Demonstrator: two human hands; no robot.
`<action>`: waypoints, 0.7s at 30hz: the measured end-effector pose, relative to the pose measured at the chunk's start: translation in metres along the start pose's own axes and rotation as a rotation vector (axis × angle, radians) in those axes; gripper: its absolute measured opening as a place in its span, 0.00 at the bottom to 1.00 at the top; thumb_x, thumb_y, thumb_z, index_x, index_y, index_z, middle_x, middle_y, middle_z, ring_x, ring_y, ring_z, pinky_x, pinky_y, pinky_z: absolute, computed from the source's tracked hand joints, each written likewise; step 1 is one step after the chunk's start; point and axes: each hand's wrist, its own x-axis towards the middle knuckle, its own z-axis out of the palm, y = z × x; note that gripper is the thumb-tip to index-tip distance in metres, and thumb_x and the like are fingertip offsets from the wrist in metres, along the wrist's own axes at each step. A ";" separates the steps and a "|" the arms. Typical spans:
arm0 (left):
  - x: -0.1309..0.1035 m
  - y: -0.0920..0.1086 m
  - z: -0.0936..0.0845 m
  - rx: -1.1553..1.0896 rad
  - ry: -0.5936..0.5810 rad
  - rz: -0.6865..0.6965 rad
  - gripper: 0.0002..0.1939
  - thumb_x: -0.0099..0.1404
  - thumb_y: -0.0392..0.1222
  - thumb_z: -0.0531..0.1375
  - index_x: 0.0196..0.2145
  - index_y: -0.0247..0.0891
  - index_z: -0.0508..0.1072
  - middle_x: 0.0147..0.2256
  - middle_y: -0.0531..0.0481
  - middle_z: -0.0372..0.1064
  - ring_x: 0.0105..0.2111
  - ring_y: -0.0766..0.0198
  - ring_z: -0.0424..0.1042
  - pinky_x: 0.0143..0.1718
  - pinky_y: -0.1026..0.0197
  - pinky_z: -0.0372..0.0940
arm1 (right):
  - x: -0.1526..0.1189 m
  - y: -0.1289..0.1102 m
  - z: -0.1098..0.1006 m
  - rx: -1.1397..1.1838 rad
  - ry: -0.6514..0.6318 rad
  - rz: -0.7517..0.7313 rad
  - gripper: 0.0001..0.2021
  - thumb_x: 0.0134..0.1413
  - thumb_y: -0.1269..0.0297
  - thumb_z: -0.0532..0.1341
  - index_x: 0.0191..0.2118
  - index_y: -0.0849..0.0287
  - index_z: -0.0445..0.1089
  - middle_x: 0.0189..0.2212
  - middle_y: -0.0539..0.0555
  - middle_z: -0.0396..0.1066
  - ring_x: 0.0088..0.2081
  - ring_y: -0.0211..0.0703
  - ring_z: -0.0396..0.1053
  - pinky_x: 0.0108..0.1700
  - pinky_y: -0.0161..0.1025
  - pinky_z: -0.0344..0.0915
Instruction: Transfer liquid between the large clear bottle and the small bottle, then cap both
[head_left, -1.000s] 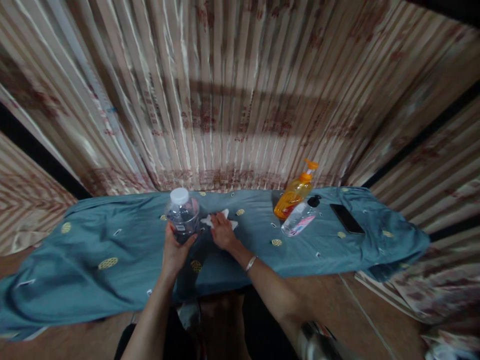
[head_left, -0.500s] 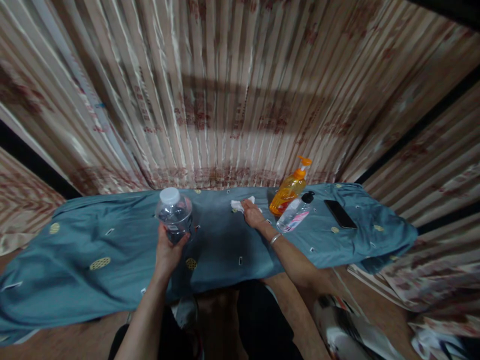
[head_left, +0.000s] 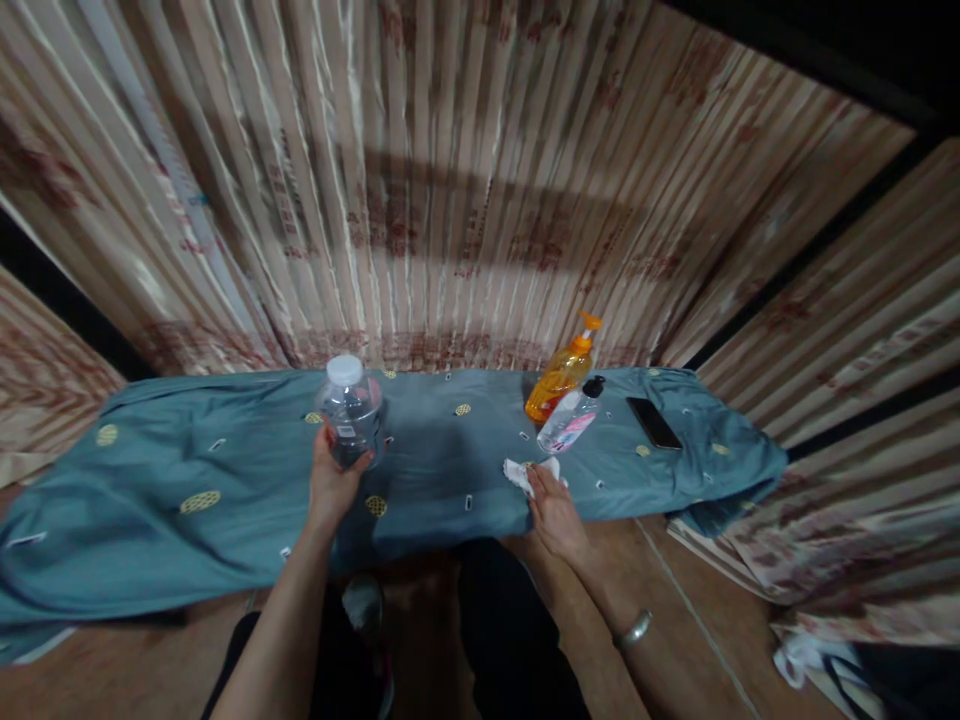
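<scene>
A clear plastic bottle with a white cap [head_left: 352, 405] stands upright on the blue-green cloth, and the fingers of my left hand [head_left: 334, 488] are wrapped round its lower part. Near the front edge of the cloth, my right hand [head_left: 556, 518] has its fingers closed on a crumpled white tissue [head_left: 517, 472], pressed against the surface. Just beyond the right hand is a clear bottle with a black top and pink label [head_left: 570, 422]. Behind that stands an orange pump bottle [head_left: 556, 388] holding amber liquid.
A dark phone [head_left: 654, 423] lies at the right on the blue-green cloth [head_left: 427, 500], which is patterned with yellow shapes. Pleated curtains [head_left: 450, 230] hang behind, with dark bars at both sides. My knees [head_left: 510, 610] are below the front edge.
My right hand has drawn the tissue back towards me and to the right, from the middle of the cloth to its front edge. My left hand still grips the bottle; the view has shifted slightly.
</scene>
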 end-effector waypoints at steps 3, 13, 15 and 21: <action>0.000 -0.001 0.001 -0.013 0.022 -0.026 0.37 0.47 0.41 0.71 0.55 0.43 0.65 0.49 0.45 0.70 0.53 0.50 0.70 0.59 0.44 0.60 | 0.000 -0.005 0.008 0.078 0.117 0.029 0.24 0.64 0.71 0.50 0.63 0.66 0.65 0.63 0.67 0.65 0.65 0.56 0.61 0.66 0.54 0.57; -0.003 -0.006 0.002 -0.022 0.027 -0.056 0.38 0.46 0.40 0.72 0.54 0.44 0.66 0.50 0.45 0.71 0.54 0.49 0.70 0.59 0.43 0.59 | 0.106 -0.153 0.034 0.168 0.075 -0.066 0.20 0.66 0.73 0.52 0.61 0.64 0.64 0.59 0.66 0.68 0.63 0.53 0.62 0.62 0.50 0.62; -0.003 -0.006 0.001 -0.012 0.023 -0.057 0.38 0.46 0.41 0.71 0.55 0.43 0.65 0.51 0.44 0.70 0.55 0.48 0.69 0.60 0.42 0.58 | 0.101 -0.182 0.036 0.190 0.028 -0.149 0.20 0.68 0.70 0.51 0.62 0.66 0.63 0.62 0.67 0.64 0.65 0.54 0.59 0.64 0.52 0.60; -0.004 -0.003 -0.002 -0.003 0.008 -0.054 0.39 0.47 0.42 0.71 0.56 0.43 0.64 0.55 0.41 0.68 0.58 0.48 0.67 0.61 0.43 0.58 | 0.038 -0.180 0.027 0.268 -0.157 -0.495 0.26 0.64 0.73 0.55 0.67 0.63 0.57 0.67 0.65 0.58 0.69 0.50 0.53 0.68 0.52 0.56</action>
